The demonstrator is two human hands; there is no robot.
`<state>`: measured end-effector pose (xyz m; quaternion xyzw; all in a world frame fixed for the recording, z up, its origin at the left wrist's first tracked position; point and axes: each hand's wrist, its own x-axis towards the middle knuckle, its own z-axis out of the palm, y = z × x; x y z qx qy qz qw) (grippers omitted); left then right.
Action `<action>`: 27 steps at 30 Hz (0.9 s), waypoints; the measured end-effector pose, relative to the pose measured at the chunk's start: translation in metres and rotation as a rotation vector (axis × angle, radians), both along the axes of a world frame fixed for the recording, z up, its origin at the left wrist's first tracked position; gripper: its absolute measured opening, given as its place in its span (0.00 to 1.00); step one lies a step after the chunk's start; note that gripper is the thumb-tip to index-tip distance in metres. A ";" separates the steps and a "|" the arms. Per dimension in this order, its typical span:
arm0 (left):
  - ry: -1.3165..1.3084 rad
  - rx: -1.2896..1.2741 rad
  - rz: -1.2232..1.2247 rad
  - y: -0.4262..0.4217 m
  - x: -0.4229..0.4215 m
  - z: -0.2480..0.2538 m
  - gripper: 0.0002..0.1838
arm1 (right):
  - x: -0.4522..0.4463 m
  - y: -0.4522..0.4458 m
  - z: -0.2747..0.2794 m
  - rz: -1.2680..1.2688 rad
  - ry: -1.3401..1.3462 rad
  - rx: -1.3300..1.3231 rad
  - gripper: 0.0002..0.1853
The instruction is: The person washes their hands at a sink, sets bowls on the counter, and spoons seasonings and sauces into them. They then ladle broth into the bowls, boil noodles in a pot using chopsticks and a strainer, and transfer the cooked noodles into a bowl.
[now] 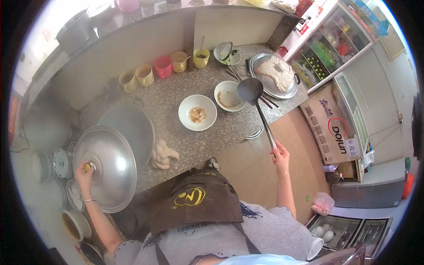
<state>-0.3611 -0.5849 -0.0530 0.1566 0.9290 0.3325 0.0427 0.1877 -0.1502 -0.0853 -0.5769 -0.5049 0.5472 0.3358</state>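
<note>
My left hand is closed on the knob of a large metal lid, held tilted at the left beside a wide steaming pot. My right hand grips the handle of a long ladle, whose dark bowl hangs over the counter by the right-hand white bowl. That bowl holds a little brown sauce. Left of it stands another white bowl with brown sauce and pale bits in it. A crumpled cloth lies at the counter edge near the pot.
Several cups, one of them a pink cup, line the back of the counter. A strainer rests by a green-rimmed bowl. At the right are a cloth-topped metal lid, chopsticks and a carton. Stacked plates stand far left.
</note>
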 end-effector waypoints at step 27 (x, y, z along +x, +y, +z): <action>0.146 -0.012 0.205 -0.071 0.046 -0.011 0.18 | -0.091 -0.012 -0.001 0.521 -0.388 0.623 0.21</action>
